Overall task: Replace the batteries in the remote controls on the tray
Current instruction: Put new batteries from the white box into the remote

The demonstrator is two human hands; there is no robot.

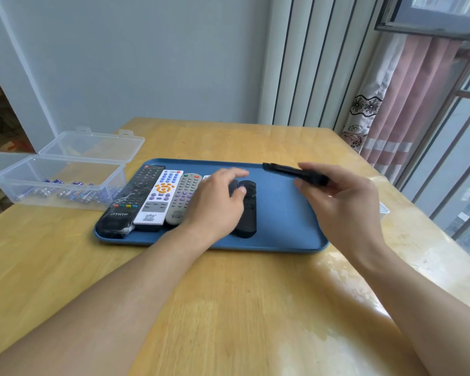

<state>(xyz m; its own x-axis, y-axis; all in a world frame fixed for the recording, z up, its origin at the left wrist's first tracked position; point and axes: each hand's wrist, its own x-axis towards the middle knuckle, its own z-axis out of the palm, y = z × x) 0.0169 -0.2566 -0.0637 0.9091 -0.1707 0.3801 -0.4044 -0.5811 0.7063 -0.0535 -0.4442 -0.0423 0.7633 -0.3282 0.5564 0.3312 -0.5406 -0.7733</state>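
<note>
A blue tray (282, 213) lies on the wooden table with several remotes side by side on its left half: a long black one (132, 199), a white one (158, 196), a grey one (182, 198) and a short black one (247, 210). My left hand (217, 199) lies over the remotes between the grey and the short black one, its fingers curled on a dark remote that it mostly hides. My right hand (339, 202) holds a slim black remote (293, 173) in the air above the tray's right half.
An open clear plastic box (65, 169) with several batteries (73, 194) stands on the table left of the tray. The table's right edge runs beside a curtain (385, 109) and a window railing. A small clear item (384, 208) lies right of the tray.
</note>
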